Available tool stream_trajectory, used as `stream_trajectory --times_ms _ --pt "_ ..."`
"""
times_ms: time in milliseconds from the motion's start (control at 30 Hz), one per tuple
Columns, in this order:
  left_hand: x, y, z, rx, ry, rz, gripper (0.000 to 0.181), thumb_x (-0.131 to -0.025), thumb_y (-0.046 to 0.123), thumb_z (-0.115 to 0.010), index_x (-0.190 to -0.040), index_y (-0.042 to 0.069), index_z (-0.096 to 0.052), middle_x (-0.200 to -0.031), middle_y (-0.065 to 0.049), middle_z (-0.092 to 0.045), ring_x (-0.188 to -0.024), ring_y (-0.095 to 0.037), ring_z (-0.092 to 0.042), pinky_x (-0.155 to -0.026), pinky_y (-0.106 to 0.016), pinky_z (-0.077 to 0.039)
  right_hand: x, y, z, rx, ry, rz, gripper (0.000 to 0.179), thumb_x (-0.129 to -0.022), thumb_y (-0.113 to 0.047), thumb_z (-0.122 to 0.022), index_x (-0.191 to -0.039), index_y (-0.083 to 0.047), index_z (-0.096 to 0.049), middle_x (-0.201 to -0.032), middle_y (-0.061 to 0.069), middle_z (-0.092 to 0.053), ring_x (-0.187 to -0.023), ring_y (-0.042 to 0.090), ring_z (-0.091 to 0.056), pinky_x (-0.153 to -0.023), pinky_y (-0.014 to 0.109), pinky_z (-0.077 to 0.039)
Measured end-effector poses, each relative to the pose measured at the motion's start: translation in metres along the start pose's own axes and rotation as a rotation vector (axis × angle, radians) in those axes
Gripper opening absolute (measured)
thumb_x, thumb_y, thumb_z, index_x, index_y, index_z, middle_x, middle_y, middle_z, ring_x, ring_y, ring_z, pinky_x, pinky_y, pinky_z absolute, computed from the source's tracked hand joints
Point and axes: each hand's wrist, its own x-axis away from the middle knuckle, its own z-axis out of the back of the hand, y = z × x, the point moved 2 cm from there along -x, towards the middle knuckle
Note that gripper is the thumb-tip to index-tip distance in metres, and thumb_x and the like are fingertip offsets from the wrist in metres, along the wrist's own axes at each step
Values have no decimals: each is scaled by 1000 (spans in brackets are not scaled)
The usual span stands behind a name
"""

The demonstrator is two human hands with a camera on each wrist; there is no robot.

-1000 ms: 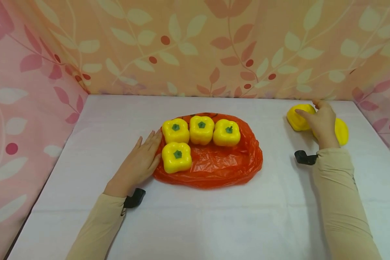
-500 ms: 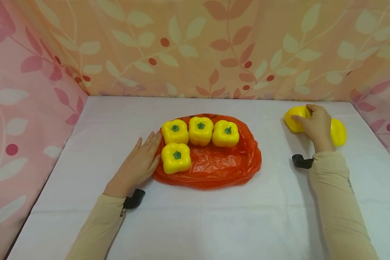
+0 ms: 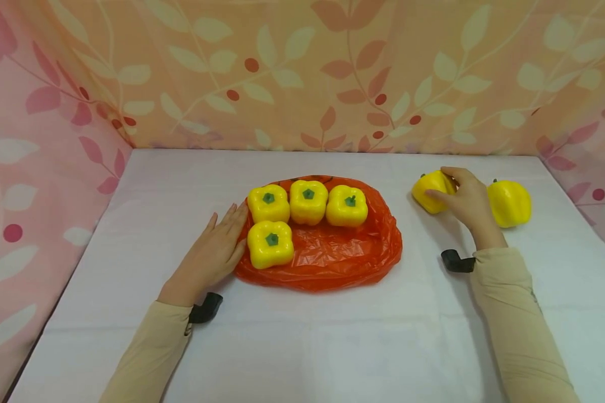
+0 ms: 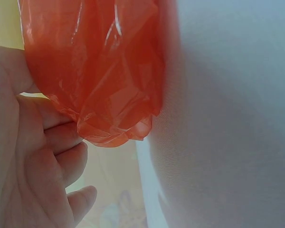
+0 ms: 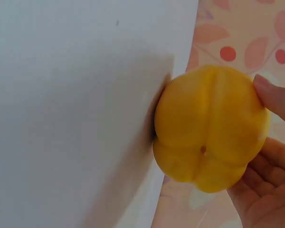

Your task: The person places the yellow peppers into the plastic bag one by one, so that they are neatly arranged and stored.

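My right hand grips a yellow bell pepper between thumb and fingers, at the table's right side. In the right wrist view that pepper shows its lobed bottom, close to the white cloth. A crinkled red plastic bag lies spread in an oval with a raised rim. On it stand three yellow peppers in a back row, stems up, and one pepper in front of the leftmost. My left hand rests with straight fingers along the bag's left edge. The left wrist view shows the fingers beside the red plastic.
Another yellow bell pepper sits on the cloth just right of my right hand. White cloth covers the table. Flowered curtains stand behind it and at both sides. A black mount sticks out from each wrist.
My right hand has closed on the left pepper of the right-hand pair and brought it left, away from the other, its stem now showing. The left hand stays by the bag.
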Motion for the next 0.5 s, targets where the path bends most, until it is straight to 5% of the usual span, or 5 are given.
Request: stream_trajectory --times_ms 267,500 --pt "1 0 0 5 -1 3 66 -99 28 -42 -151 2 -9 -156 -12 -14 -144 -27 -9 -114 -50 -5 -5 -7 -3 11 -2 32 80 -86 -46 -64 -143 3 -35 -144 28 -33 -130 47 -30 -106 58 -24" --pt "0 0 1 -3 2 -2 67 -99 28 -43 -151 2 -10 -156 -12 -14 -143 -27 -10 -114 -51 -6 -13 -9 -5 87 -132 -33 99 -86 -60 -55 -146 8 -16 -145 35 -24 -130 50 -25 -107 60 -19"
